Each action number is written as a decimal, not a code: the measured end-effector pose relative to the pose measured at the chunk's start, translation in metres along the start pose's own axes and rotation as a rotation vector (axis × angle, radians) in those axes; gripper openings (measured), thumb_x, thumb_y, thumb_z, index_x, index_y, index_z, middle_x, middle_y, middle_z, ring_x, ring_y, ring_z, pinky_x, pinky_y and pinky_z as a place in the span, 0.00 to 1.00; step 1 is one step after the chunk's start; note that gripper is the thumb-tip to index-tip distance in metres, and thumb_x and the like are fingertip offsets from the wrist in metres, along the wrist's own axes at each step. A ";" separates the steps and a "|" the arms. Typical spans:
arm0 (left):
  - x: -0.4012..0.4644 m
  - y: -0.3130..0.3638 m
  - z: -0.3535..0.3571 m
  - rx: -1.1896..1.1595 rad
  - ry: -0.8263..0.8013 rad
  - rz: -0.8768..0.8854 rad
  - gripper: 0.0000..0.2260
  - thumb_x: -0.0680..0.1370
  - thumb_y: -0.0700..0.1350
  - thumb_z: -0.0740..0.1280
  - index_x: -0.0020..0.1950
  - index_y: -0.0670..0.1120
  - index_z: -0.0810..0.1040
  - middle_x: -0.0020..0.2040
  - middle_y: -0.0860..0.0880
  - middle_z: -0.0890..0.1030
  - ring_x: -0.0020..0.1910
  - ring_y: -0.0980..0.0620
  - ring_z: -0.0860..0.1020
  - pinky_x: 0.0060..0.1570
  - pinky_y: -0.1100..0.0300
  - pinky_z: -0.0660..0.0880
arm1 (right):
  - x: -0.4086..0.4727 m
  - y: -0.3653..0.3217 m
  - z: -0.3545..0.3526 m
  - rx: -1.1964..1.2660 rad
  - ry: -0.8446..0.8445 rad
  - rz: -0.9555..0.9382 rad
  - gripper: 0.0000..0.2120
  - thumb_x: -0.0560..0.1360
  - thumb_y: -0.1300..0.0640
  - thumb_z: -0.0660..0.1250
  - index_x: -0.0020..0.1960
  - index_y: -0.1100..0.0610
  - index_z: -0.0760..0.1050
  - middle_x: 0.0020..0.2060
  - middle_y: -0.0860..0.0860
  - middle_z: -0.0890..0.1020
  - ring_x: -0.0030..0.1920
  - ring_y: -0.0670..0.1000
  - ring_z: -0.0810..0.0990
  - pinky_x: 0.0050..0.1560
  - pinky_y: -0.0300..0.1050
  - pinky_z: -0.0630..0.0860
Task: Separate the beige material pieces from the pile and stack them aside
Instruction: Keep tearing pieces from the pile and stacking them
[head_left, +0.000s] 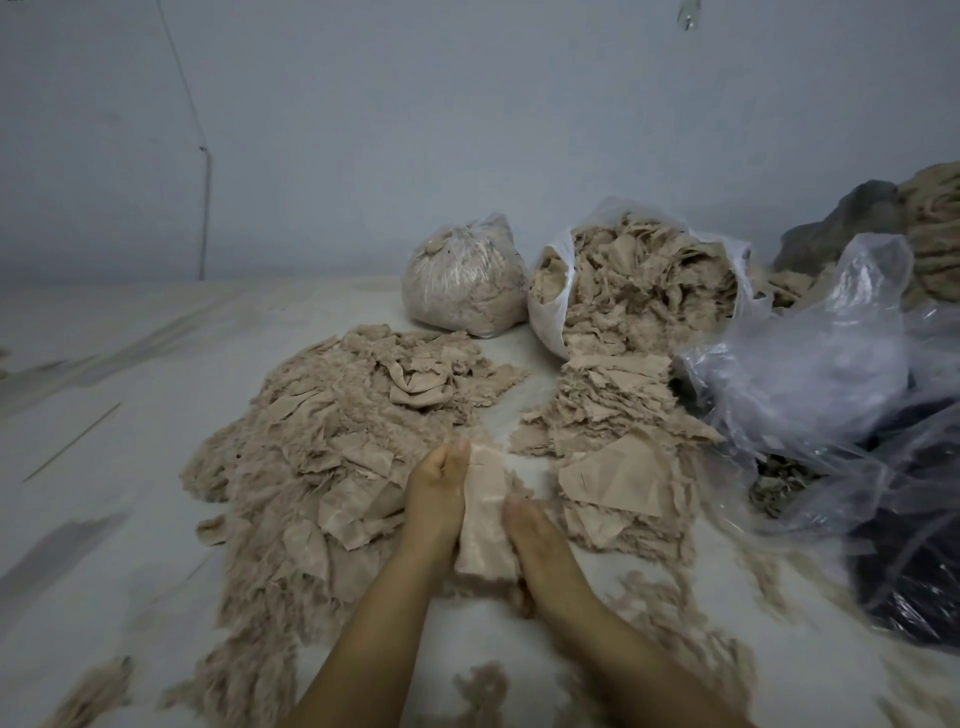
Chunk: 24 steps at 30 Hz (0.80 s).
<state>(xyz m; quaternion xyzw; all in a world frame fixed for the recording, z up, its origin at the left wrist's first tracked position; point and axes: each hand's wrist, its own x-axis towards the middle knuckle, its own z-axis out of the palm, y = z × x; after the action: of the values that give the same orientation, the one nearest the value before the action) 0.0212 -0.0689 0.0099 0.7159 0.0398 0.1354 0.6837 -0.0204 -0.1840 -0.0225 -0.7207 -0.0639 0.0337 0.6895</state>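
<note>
You are sitting at a pale surface, and both hands are meeting at lower centre of the frame. Your left hand (435, 491) and right hand (537, 538) are each gripping one small bundle of beige pieces (485, 525) between them, fingers curled round its sides. A wide loose pile (332, 447) is spreading to the left of the hands; a flatter stack (608, 441) is lying just right of them, below an open bag (550, 291). Judging by this, you are squaring the bundle: keep edges aligned, squeeze lightly, then lay it flat on the stack.
</note>
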 end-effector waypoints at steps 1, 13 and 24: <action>0.001 -0.001 0.000 -0.009 0.037 0.002 0.15 0.81 0.48 0.60 0.39 0.41 0.72 0.31 0.46 0.72 0.30 0.51 0.70 0.29 0.60 0.68 | -0.001 0.000 0.002 0.029 -0.045 -0.016 0.16 0.78 0.42 0.60 0.37 0.51 0.73 0.26 0.49 0.76 0.21 0.46 0.69 0.22 0.36 0.64; 0.011 -0.005 -0.010 0.262 0.033 0.186 0.16 0.81 0.45 0.61 0.32 0.48 0.69 0.29 0.53 0.71 0.28 0.60 0.68 0.30 0.65 0.65 | -0.004 -0.016 -0.024 -0.269 0.072 -0.008 0.28 0.69 0.31 0.54 0.31 0.53 0.75 0.26 0.50 0.77 0.28 0.44 0.75 0.34 0.37 0.72; 0.008 -0.017 -0.013 0.380 -0.066 0.180 0.20 0.80 0.47 0.62 0.29 0.48 0.61 0.25 0.54 0.62 0.26 0.57 0.61 0.28 0.61 0.59 | 0.037 -0.016 -0.051 0.066 0.598 -0.138 0.16 0.79 0.55 0.64 0.33 0.52 0.67 0.25 0.41 0.70 0.25 0.41 0.65 0.27 0.34 0.64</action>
<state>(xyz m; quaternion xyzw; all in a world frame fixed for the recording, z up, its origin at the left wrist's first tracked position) 0.0281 -0.0537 -0.0054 0.8368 -0.0217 0.1624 0.5225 0.0229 -0.2283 -0.0026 -0.6697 0.0941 -0.2247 0.7015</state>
